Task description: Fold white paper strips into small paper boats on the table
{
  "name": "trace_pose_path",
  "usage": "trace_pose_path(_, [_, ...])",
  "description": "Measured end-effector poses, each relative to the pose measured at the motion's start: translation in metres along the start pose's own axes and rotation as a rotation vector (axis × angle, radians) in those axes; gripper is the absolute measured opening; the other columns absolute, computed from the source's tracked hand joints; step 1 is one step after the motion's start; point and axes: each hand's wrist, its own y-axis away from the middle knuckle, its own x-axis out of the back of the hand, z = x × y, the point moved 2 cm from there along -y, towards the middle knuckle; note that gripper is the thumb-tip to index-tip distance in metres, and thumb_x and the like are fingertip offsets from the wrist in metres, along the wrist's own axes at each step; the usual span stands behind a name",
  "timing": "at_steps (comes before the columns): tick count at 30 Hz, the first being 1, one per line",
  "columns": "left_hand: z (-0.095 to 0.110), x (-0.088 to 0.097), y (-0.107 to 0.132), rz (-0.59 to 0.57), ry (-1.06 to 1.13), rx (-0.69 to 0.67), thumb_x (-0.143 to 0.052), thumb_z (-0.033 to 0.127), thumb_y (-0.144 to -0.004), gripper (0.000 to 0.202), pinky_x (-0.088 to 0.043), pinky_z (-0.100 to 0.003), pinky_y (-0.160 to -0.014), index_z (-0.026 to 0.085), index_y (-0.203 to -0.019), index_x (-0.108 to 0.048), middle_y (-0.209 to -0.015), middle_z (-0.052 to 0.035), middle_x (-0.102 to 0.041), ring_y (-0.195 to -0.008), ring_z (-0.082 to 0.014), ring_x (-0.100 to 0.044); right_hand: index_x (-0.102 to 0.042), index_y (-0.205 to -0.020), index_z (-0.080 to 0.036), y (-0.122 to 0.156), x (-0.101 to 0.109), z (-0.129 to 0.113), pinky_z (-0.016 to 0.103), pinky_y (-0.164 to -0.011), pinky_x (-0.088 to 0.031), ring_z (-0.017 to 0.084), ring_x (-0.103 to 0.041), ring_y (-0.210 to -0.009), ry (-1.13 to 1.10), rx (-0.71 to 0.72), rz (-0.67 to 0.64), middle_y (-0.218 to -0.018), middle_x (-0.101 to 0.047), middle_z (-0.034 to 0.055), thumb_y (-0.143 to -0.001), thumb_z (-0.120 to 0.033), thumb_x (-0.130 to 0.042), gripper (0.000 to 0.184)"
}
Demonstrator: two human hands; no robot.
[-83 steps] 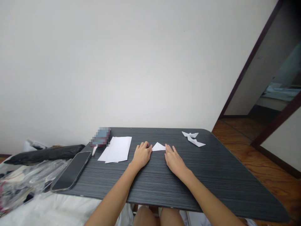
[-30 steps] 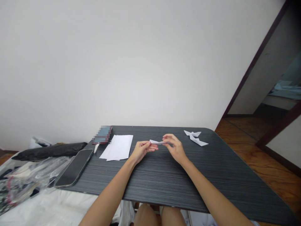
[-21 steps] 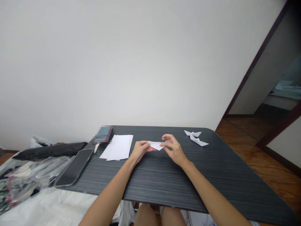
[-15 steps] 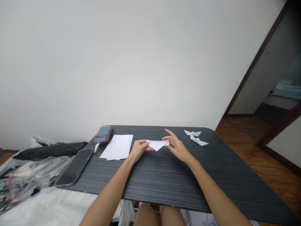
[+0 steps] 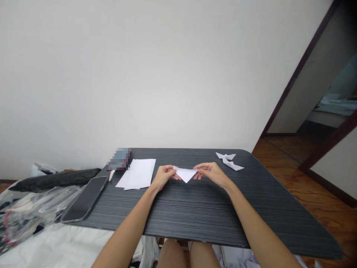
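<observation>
A small white folded paper [image 5: 186,174] is held between my hands above the dark table, its triangular point hanging toward me. My left hand [image 5: 165,176] pinches its left corner, thumb on top and fingers beneath. At the right corner, the thumb and fingers of my right hand [image 5: 210,173] are closed on the paper. The back of the paper is hidden from me. Farther right on the table lie folded white paper boats [image 5: 229,160], close together. Left of my left hand is a small stack of white paper sheets [image 5: 140,174].
The dark wood-grain table [image 5: 195,212] reaches the white wall. On its left are a phone [image 5: 85,199], a blurred box-like item [image 5: 119,159] and a small white object [image 5: 111,175]. Beyond the left edge lie a long black bundle [image 5: 57,179] and plastic bags [image 5: 41,210].
My right hand's fingers, spread before, have closed on the paper's right corner. The paper's point has tipped slightly lower. The whole view has shifted a little.
</observation>
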Motion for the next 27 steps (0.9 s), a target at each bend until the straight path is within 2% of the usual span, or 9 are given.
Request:
trace_pose_path(6, [0.006, -0.006, 0.004, -0.030, -0.029, -0.046, -0.058, 0.029, -0.069, 0.028, -0.049, -0.024, -0.054, 0.007, -0.087, -0.054, -0.065, -0.0078, -0.065, -0.056, -0.0159, -0.063, -0.057, -0.084, -0.010, 0.000, -0.002, 0.003, 0.021, -0.045, -0.041, 0.011, -0.058, -0.048, -0.005, -0.032, -0.024, -0.057, -0.064, 0.0036, -0.067, -0.025, -0.060, 0.022])
trace_pose_path(10, [0.008, -0.008, 0.005, -0.063, -0.053, -0.054, -0.058, 0.031, -0.069, 0.027, -0.048, -0.024, -0.052, 0.008, -0.082, -0.052, -0.059, -0.0066, -0.063, -0.054, -0.0167, -0.062, -0.059, -0.076, -0.010, -0.001, 0.000, 0.009, 0.018, -0.039, -0.037, 0.010, -0.056, -0.043, 0.003, -0.065, -0.031, -0.057, -0.063, 0.0031, -0.064, -0.023, -0.062, 0.018])
trace_pose_path(14, [0.010, -0.007, 0.006, -0.029, -0.019, -0.074, -0.059, 0.030, -0.069, 0.025, -0.047, -0.024, -0.053, 0.007, -0.079, -0.056, -0.058, -0.0071, -0.063, -0.053, -0.0159, -0.061, -0.061, -0.078, -0.010, -0.001, 0.003, 0.010, 0.020, -0.047, -0.043, 0.011, -0.059, -0.051, -0.131, -0.081, -0.006, -0.061, -0.065, 0.0052, -0.064, -0.023, -0.063, 0.019])
trace_pose_path(19, [0.012, -0.006, 0.007, 0.055, 0.145, -0.050, -0.065, 0.027, -0.062, 0.027, -0.047, -0.028, -0.066, 0.006, -0.080, -0.061, -0.067, -0.0091, -0.066, -0.064, -0.0172, -0.063, -0.063, -0.083, -0.013, 0.001, 0.004, 0.006, 0.024, -0.062, -0.047, 0.014, -0.062, -0.068, -0.272, -0.078, 0.022, -0.072, -0.067, 0.0066, -0.062, -0.024, -0.067, 0.024])
trace_pose_path(21, [0.012, -0.008, 0.007, 0.068, 0.169, -0.053, -0.067, 0.026, -0.061, 0.029, -0.047, -0.028, -0.067, 0.006, -0.081, -0.061, -0.069, -0.0095, -0.066, -0.066, -0.0173, -0.062, -0.063, -0.083, -0.013, 0.000, 0.002, 0.007, 0.023, -0.057, -0.046, 0.014, -0.062, -0.067, -0.274, -0.045, 0.054, -0.072, -0.066, 0.0061, -0.062, -0.025, -0.067, 0.025])
trace_pose_path(23, [0.011, -0.008, 0.006, 0.084, 0.125, -0.059, -0.066, 0.029, -0.062, 0.030, -0.046, -0.026, -0.061, 0.007, -0.082, -0.061, -0.069, -0.0083, -0.065, -0.062, -0.0158, -0.061, -0.063, -0.080, -0.013, -0.003, 0.001, 0.009, 0.021, -0.048, -0.042, 0.014, -0.061, -0.060, -0.236, -0.009, 0.116, -0.068, -0.065, 0.0055, -0.062, -0.028, -0.066, 0.023])
trace_pose_path(25, [0.008, -0.006, 0.004, 0.131, 0.019, -0.063, -0.063, 0.033, -0.064, 0.030, -0.042, -0.023, -0.051, 0.009, -0.082, -0.061, -0.062, -0.0045, -0.062, -0.052, -0.0120, -0.057, -0.063, -0.076, -0.013, -0.006, 0.000, 0.013, 0.021, -0.043, -0.038, 0.014, -0.059, -0.055, -0.130, 0.014, 0.215, -0.066, -0.065, 0.0053, -0.063, -0.032, -0.064, 0.023])
trace_pose_path(27, [0.005, -0.001, 0.002, 0.217, -0.144, -0.089, -0.060, 0.036, -0.066, 0.029, -0.037, -0.021, -0.046, 0.010, -0.081, -0.063, -0.058, -0.0014, -0.057, -0.049, -0.0093, -0.052, -0.064, -0.071, -0.013, -0.009, 0.000, 0.018, 0.024, -0.047, -0.041, 0.014, -0.058, -0.056, 0.027, 0.032, 0.324, -0.068, -0.065, 0.0060, -0.060, -0.032, -0.065, 0.022])
